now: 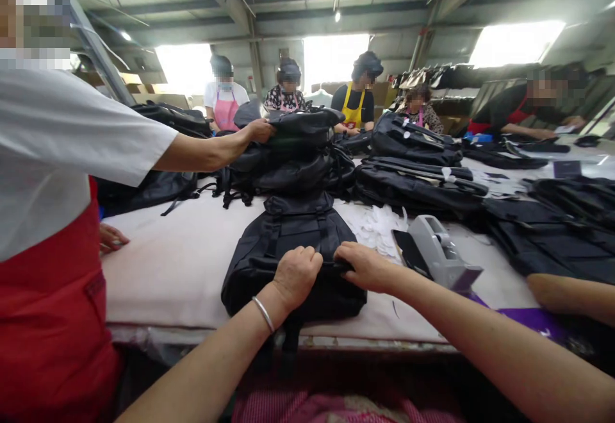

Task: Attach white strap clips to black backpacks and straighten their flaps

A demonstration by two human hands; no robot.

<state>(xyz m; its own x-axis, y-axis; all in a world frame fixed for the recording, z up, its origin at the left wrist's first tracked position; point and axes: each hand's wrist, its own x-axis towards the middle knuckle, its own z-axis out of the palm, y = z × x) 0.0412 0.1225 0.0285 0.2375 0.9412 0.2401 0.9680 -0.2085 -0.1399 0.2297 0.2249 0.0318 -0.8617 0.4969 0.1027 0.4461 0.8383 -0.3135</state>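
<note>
A black backpack lies flat on the pale tabletop in front of me, its flap and straps facing up and its near end at the table's edge. My left hand, with a silver bangle at the wrist, is closed on the near part of the backpack. Just to its right, my right hand pinches the backpack's fabric between thumb and fingers. Both hands press close to each other along the same edge. The fingertips are partly hidden, so what exact part they grip cannot be made out.
Stacked black backpacks stand behind, more at right. A grey tape dispenser, a dark phone-like slab and white tags lie right. A co-worker in a red apron reaches in from the left; another person's arm rests right.
</note>
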